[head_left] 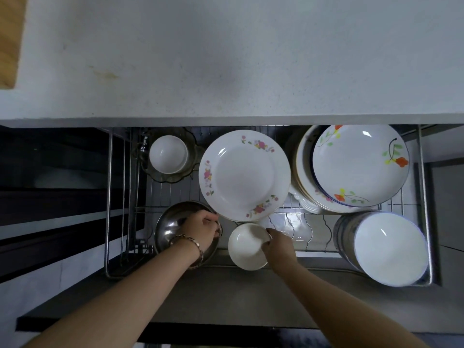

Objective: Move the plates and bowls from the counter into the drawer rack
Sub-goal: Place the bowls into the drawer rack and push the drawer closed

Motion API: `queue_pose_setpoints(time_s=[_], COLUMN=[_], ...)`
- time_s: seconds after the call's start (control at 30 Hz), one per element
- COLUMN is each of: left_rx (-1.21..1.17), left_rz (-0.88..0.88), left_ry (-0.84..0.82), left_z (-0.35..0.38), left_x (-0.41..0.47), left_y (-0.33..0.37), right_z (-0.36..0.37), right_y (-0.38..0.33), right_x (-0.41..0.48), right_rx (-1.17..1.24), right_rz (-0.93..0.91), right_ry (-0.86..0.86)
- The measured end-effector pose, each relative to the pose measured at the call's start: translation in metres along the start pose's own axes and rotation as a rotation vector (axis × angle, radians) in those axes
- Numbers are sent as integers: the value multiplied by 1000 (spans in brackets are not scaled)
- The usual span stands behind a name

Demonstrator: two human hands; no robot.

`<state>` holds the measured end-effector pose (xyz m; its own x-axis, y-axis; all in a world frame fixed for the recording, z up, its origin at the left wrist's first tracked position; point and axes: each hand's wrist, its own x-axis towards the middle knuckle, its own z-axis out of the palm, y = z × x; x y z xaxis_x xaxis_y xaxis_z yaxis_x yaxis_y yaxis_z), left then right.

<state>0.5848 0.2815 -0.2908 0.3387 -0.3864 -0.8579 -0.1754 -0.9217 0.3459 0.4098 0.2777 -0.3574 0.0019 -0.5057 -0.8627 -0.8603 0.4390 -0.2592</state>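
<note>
Pulled-out wire drawer rack below a pale counter holds floral plates. Left hand grips a steel bowl, apparently by its rim. Right hand pinches 1 plain white bowl at the front.

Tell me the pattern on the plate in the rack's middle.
Pink and yellow flower sprays around a white plate rim; head view.

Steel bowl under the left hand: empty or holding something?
Empty: the steel bowl shows only bare shiny metal inside; the left hand grips its rim.
</note>
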Motion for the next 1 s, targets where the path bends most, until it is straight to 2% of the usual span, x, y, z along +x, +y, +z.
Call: queue_pose_setpoints(time_s=[0.17,0.47,0.73,0.83,1.0], left_rx=[-24,-50,-40,16,-46], left_rz=[-7,-25,-27,73,305], left_ry=[15,16,19,29,121], left_z=[-1,3,2,-10,-58], left_x=[-2,-1,-3,-12,-40], left_y=[-1,1,7,24,89], right_z=[-6,-14,-31,-54,-120], right_y=[2,-3,-9,-35,-118], right_x=[-3,-1,-17,-34,-75], right_rx=[-28,-101,-165,-264,-380], right_rz=[-20,56,69,-41,-306], right_ry=[-26,-145,-131,-105,-210])
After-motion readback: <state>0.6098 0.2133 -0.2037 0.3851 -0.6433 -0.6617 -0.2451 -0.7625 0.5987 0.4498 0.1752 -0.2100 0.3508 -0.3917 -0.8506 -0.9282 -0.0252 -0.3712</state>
